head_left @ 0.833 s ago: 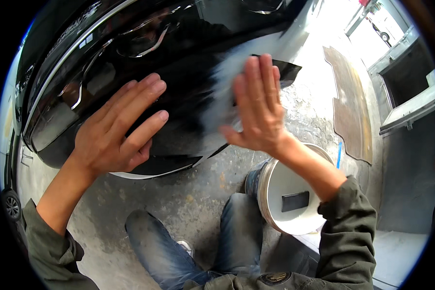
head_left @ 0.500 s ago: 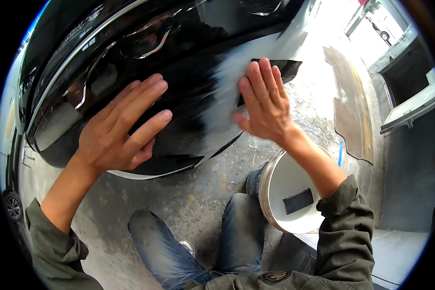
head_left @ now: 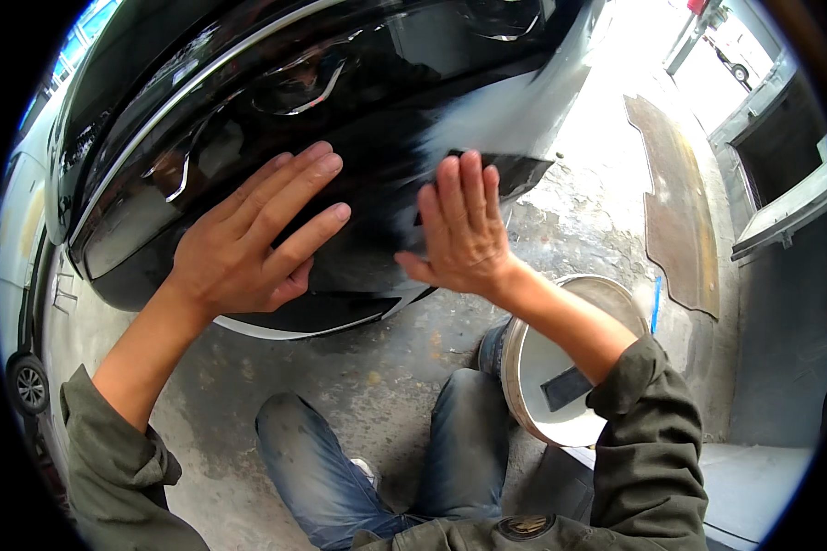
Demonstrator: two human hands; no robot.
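Note:
My left hand (head_left: 248, 246) lies over the glossy black front bumper (head_left: 358, 262) of a car, its fingers stretched out and apart, with nothing in it. Flat on the bumper's right part, my right hand (head_left: 467, 234) presses a dark sheet of sandpaper (head_left: 521, 171). The sheet's far corner sticks out beyond the fingers; the rest is hidden under the palm. A dull whitish-grey sanded patch (head_left: 492, 115) spreads over the bumper beside and beyond this hand, fading into the black paint.
A white bucket (head_left: 515, 367) stands below my right forearm, with a dark rectangular block (head_left: 565, 389) inside. Farther right, a worn brown mat (head_left: 680, 220) lies on the stained concrete floor (head_left: 220, 386). Grey metal cabinet-like structures (head_left: 781, 321) line the right side. Another car's wheel (head_left: 29, 386) shows far left.
My right hand has slid left and nearer to me across the bumper, and the sandpaper has moved with it. The left hand sits slightly farther right in the view, which has shifted too.

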